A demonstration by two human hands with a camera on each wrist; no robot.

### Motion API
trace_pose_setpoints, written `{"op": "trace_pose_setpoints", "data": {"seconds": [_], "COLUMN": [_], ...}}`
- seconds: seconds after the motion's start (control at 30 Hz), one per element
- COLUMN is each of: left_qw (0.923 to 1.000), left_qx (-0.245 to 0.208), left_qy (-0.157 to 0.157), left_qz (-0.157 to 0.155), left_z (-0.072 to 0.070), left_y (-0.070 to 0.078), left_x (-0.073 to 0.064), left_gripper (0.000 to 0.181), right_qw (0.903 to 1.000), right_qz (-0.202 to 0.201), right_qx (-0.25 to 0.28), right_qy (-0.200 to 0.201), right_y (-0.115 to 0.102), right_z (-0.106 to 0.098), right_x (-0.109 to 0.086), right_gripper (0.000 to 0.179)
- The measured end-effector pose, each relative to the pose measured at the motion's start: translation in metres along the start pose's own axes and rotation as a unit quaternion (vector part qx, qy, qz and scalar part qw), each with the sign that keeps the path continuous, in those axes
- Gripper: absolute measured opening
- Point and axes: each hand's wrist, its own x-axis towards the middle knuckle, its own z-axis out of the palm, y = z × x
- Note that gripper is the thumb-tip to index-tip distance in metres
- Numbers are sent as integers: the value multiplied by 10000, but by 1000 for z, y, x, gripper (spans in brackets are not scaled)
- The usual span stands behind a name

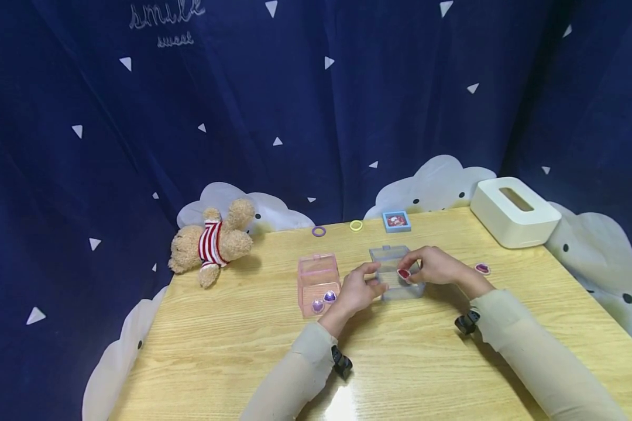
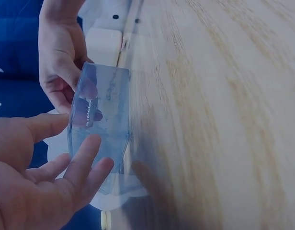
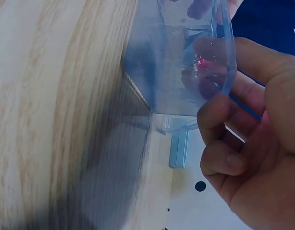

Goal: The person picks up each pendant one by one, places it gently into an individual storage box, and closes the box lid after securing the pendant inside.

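As right fingers [image 1: 408, 258] pinch, a gem [image 1: 404, 273] lies between.

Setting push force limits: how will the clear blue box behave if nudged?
Probably stiff: the clear blue box has flat walls and straight edges. Likely light and easily slid, as those see-through walls look thin. Unlikely to roll, sitting flat on the table.

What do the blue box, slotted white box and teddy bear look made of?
Blue box: likely clear, glossy plastic; right fingers show through it. Slotted white box: probably smooth plastic, rounded corners, no visible grain. Teddy bear: plush-looking, fuzzy pile.
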Motion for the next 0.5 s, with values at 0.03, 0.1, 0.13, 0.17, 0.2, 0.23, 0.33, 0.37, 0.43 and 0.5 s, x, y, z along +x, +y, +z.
{"op": "trace_pose_setpoints", "data": {"seconds": [0.03,0.1,0.13,0.17,0.2,0.23,0.33,0.37,0.43,0.5], "left_qw": [10000,10000,10000,10000,10000,10000,9999,9999,9999,9999], "left_qx": [-9,-17,-9,-3,-6,-5,2,-2,-31,-50], "left_qy": [2,16,20,27,36,47,68,73,79,84], "left_qz": [-13,-42,-52,-64,-73,-79,-91,-93,-104,-103], "left_z": [0,0,0,1,1,1,1,1,1,1], "left_y": [0,1,1,1,2,2,3,3,3,3], "left_x": [0,0,0,0,0,0,0,0,0,0], "left_gripper": [56,56,56,56,57,57,57,57,57,57], "right_qw": [10000,10000,10000,10000,10000,10000,10000,10000,10000,9999], "right_qz": [-10,40,62,64,57,36,5,-15,-54,-78], "right_qx": [-12,-15,-2,-9,-2,-3,17,16,26,54], "right_qy": [-13,-25,-37,-46,-59,-65,-54,-48,-12,55], "right_y": [0,-1,-1,-2,-2,-2,0,0,1,1], "right_z": [0,0,0,-1,-1,-1,-2,-2,-4,-6], "right_x": [0,1,1,1,1,1,0,0,-1,-3], "right_gripper": [31,31,31,31,31,31,30,30,29,29]}}
